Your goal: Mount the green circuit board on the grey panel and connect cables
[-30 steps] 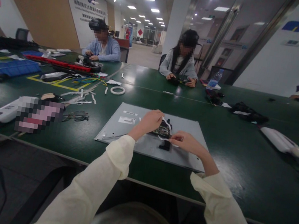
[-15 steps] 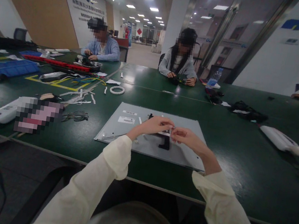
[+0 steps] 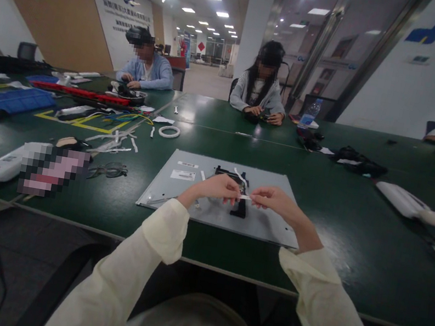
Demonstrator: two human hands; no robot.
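A short white strip (image 3: 245,197) is stretched between my left hand (image 3: 221,187) and my right hand (image 3: 272,199), each pinching one end. Both hands hover over a grey flat panel (image 3: 183,190) that lies on the green table. Beneath them on the panel is a black bracket-like part (image 3: 238,209), partly hidden by my fingers. Another white strip (image 3: 240,175) curls across the top of the black part. White labels (image 3: 182,175) show on the panel's left side, and a thin cable runs along its lower left.
Left on the green table (image 3: 149,174) are glasses (image 3: 110,169), a white device (image 3: 9,161), paper strips (image 3: 115,140), a tape ring (image 3: 169,131) and a blue tray (image 3: 17,99). At right lies another white device (image 3: 408,203). Two people sit across; another's arm shows far right.
My hands have moved apart and slightly down, with the white strip now visible between them. More of the black part and the curled strip shows.
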